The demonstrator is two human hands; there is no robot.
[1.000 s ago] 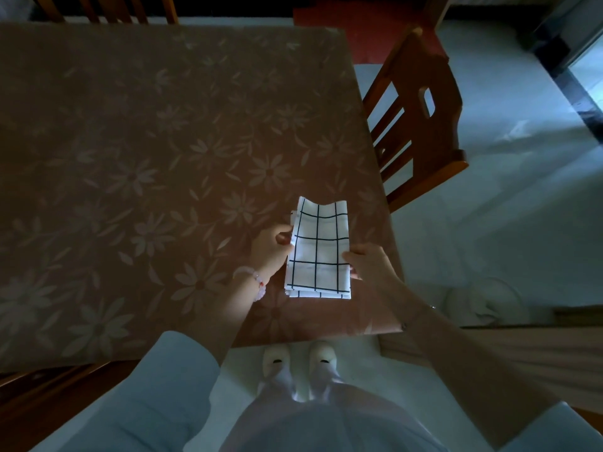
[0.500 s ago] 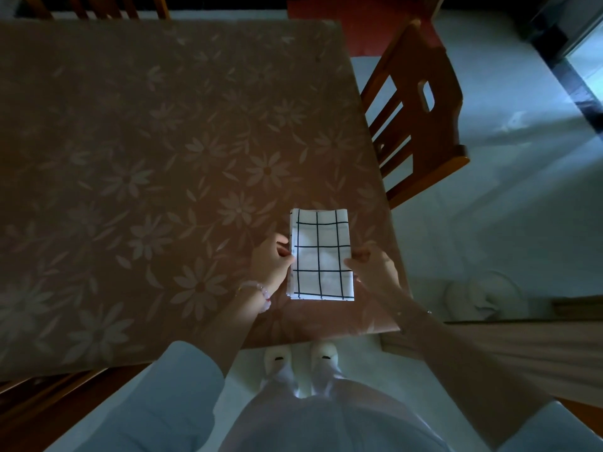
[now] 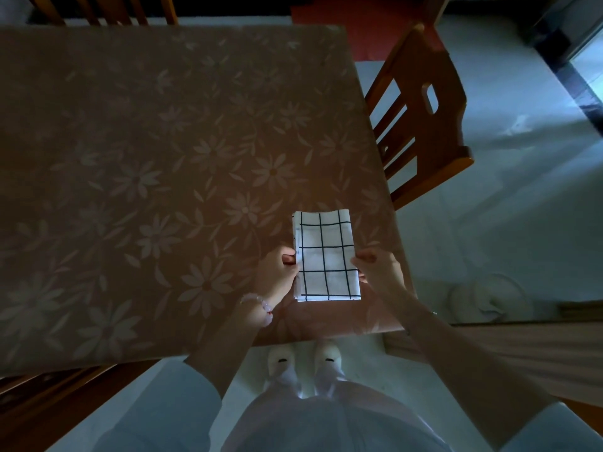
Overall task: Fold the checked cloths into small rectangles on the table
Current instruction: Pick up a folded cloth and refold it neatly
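Observation:
A white cloth with a black check (image 3: 326, 254), folded into a small upright rectangle, lies near the table's near right corner. My left hand (image 3: 277, 272) pinches its left edge about halfway down. On the other side my right hand (image 3: 380, 269) holds the right edge with curled fingers. Both hands sit at the cloth's lower half; its far end lies flat on the table (image 3: 146, 174). Only this one checked cloth is in view.
The table carries a brown floral cover. A wooden chair (image 3: 421, 115) stands at its right side, and chair backs (image 3: 104, 8) show at the far edge. My feet in white shoes (image 3: 303, 360) stand on the pale floor below the near edge.
The cloth's far end, raised and wavy a second ago, now lies flat on the table. Both hands have kept their hold on its side edges.

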